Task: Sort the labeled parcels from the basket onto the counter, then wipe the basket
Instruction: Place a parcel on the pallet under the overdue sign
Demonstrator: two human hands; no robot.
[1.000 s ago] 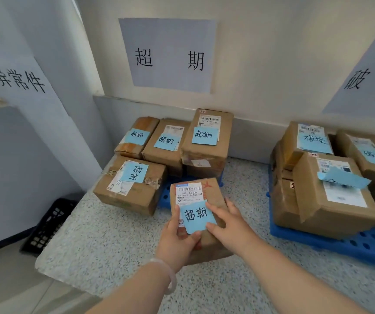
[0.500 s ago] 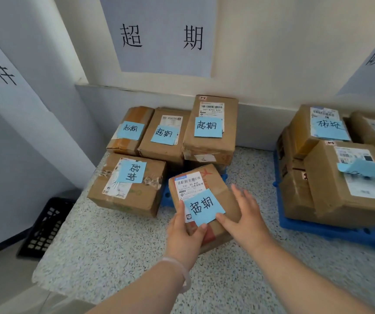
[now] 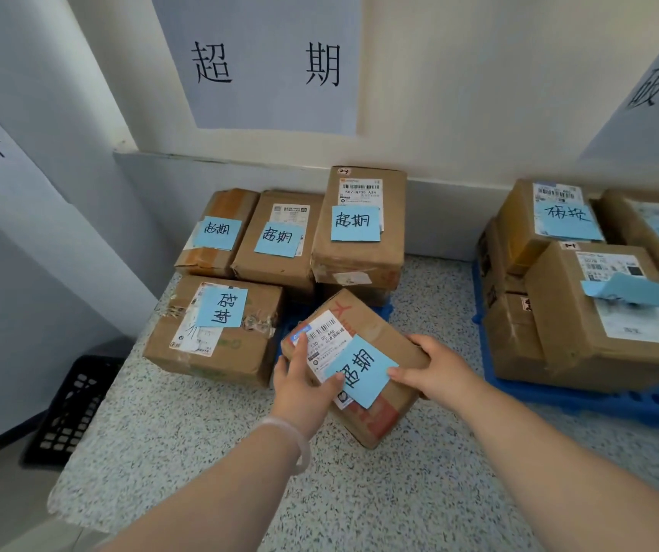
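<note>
On the near middle of the grey speckled stone counter [image 3: 200, 452], a brown cardboard parcel [image 3: 379, 324] sits skewed, with one corner pointing near and touching the counter and the far end over a blue plastic pallet [image 3: 383, 310]. It carries a white shipping label and a light blue handwritten sticky note [image 3: 363, 372]. The left hand [image 3: 300, 388] has its grip closed on the parcel's left side, thumb laid on the note's near edge and a finger stretched up along the label. The right hand [image 3: 435, 372] grasps the right side, fingers curled over the far edge and thumb pressing the note's right corner. A pale translucent bracelet [image 3: 296, 436] circles the left wrist. Just left of the held parcel lies a larger taped cardboard box [image 3: 216, 352] with its own blue note, and beyond stand three more noted parcels [image 3: 359, 256] in a row against the wall, under a white paper sign [image 3: 264, 105] printed with two black characters. To the right, another stack of brown boxes [image 3: 582, 344] rests on a second blue pallet [image 3: 598, 400]. A black plastic lattice basket [image 3: 69, 408] stands on the floor to the left of the counter.
</note>
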